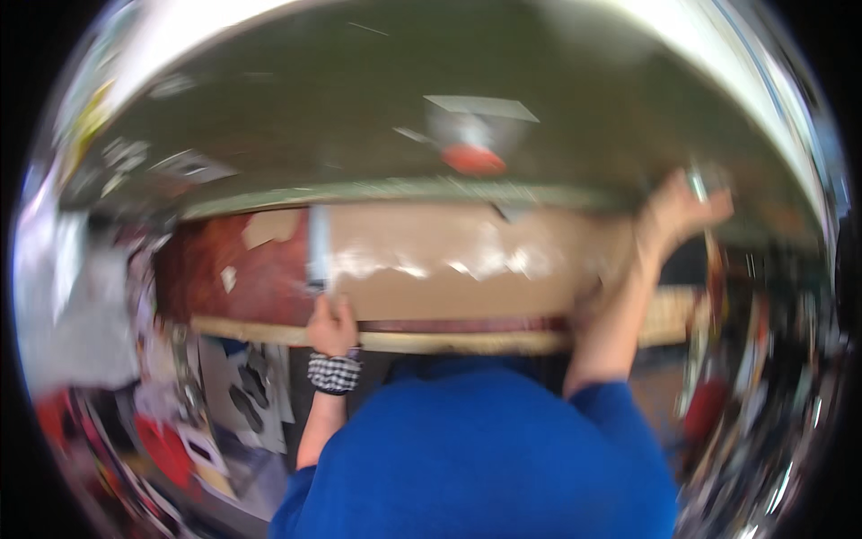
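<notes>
My left hand (332, 331), with a black-and-white checked band at the wrist, lies at the near edge of a smooth brown sheet (431, 287). Its visible fingertips are apart, just below the end of a pale, straight, ruler-like strip (319, 242) that lies across the sheet's left end. Out to the far right, my right hand (687, 208) is raised over the green surface, its fingers closed round a small shiny thing (698, 185) too blurred to name. The brown sheet lies on a dark red surface (274, 278).
A long green surface (314, 117) spans the far side, bearing a white-and-red object (473, 154) and a pale flat piece (191, 168). Light scraps (269, 227) lie on the red part. A wooden edge (449, 342) runs along the front. Blurred clutter fills both sides.
</notes>
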A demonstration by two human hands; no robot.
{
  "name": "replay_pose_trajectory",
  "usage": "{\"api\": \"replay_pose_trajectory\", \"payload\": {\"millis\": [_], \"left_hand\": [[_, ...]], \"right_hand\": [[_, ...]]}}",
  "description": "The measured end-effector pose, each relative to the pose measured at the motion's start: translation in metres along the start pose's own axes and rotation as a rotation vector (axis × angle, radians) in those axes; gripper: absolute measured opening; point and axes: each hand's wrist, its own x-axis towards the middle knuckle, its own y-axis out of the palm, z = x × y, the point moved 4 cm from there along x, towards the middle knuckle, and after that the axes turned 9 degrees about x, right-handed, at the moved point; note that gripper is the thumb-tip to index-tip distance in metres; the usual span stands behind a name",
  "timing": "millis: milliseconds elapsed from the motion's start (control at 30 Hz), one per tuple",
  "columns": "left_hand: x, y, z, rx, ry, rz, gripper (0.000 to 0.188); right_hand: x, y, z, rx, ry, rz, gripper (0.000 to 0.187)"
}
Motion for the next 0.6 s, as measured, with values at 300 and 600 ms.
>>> {"api": "replay_pose_trajectory", "payload": {"millis": [300,600], "left_hand": [[0.044,-0.007,-0.032,-0.09,0.08,-0.206,0.024],[0.016,-0.016,-0.006,-0.142,0.1,-0.301,0.023]], "right_hand": [[-0.024,-0.03,0.028,-0.065,-0.12,0.12,0.093],[-0.212,-0.089,0.067,0.242,0.337,1.023,0.03]]}}
